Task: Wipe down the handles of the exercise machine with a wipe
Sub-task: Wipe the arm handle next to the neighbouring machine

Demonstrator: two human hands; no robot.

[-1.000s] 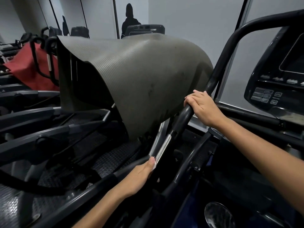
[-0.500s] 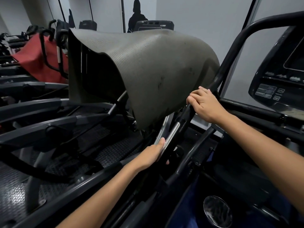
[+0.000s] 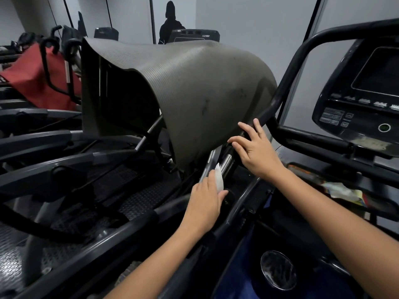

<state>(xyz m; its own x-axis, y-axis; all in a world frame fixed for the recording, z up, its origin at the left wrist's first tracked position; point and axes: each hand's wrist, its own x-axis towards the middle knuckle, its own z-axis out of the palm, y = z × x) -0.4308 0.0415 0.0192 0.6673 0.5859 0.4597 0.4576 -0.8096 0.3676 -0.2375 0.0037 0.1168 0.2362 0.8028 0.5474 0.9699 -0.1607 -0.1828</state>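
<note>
Nearest us, our left hand [image 3: 206, 200] pinches the white wipe [image 3: 219, 177], held up against the chrome section of the handle [image 3: 226, 164]. Just beyond, our right hand [image 3: 255, 151] hovers with loose, spread fingers at the black bar, gripping nothing. Behind drapes a grey ribbed mat [image 3: 194, 87].

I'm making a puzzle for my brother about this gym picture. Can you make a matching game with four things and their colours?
Things:
1. wipe
2. mat draped over the machine
3. cover on the far machine
4. metal section of the handle

Colours:
A. red
B. shiny silver
C. white
D. grey-green

Pairs: 1-C, 2-D, 3-A, 4-B. The left hand holds the wipe beside the metal section of the handle.
</note>
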